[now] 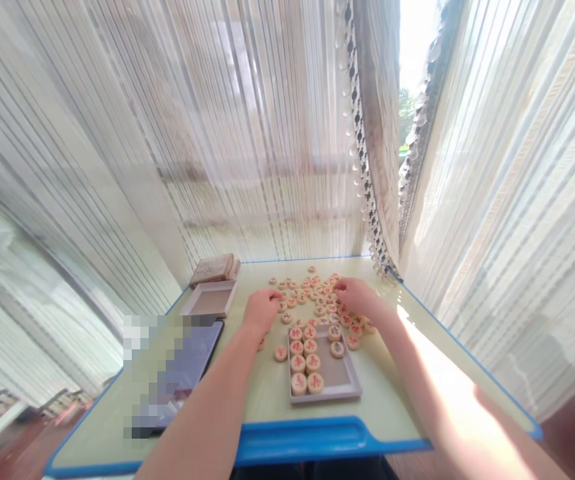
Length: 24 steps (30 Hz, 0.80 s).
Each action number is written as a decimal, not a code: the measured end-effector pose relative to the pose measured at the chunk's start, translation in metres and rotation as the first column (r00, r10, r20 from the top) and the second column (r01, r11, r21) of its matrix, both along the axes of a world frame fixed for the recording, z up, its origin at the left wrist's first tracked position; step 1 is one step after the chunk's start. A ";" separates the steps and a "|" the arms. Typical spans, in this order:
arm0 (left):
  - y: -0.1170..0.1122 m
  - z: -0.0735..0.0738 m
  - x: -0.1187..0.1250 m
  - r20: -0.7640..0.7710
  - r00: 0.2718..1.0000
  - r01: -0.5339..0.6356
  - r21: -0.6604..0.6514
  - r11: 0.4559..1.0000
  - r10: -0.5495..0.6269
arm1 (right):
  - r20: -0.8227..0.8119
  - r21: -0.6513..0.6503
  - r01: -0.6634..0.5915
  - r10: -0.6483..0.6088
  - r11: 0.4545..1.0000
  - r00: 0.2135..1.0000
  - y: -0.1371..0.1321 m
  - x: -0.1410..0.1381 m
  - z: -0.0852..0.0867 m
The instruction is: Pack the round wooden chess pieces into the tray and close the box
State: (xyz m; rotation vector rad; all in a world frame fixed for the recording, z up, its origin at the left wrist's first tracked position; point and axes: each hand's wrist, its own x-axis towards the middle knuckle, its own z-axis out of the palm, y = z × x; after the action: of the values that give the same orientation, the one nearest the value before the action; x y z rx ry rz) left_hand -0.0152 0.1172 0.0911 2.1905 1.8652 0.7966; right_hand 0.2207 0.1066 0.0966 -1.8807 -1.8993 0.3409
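Observation:
Round wooden Chinese chess pieces [302, 299] with red or dark characters lie scattered over the table. My left hand [262, 308] is at the left side of the spread, its thumb and fingers pinched on a piece at their tips. At the right of the pile, the fingers of my right hand [356, 293] are curled together on another piece, mostly hidden by them. Nearer to me, a shallow open box [334, 377] holds several red-marked pieces [298, 364] in two columns along its left side. Two dark-marked pieces [337, 349] are at its upper right.
To the left lies a dark tablet [192, 373], partly pixelated. Behind it are a shallow box lid [210, 298] and a stack of wooden-looking boxes [213, 269]. The pale table [272, 393] has a blue edge, and striped string curtains [267, 133] hang behind it.

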 end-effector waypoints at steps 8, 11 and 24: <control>-0.006 -0.002 0.006 0.080 0.993 0.090 -0.049 0.995 -0.086 | 0.078 0.019 -0.001 -0.001 1.000 0.997 -0.004 0.003 0.003; -0.005 -0.004 0.007 0.126 0.981 0.153 -0.056 0.987 -0.145 | 0.137 -0.027 -0.042 0.045 0.999 0.989 -0.006 0.002 0.003; -0.008 0.000 0.008 0.086 0.989 0.123 -0.022 0.992 -0.121 | 0.004 -0.041 -0.045 0.046 0.998 0.999 0.002 0.001 -0.001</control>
State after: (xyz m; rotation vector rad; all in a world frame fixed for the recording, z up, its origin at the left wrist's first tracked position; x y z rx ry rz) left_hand -0.0068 0.1093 0.0911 2.1934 1.6747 0.8220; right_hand 0.2216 0.1081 0.0956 -1.8681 -1.9546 0.3934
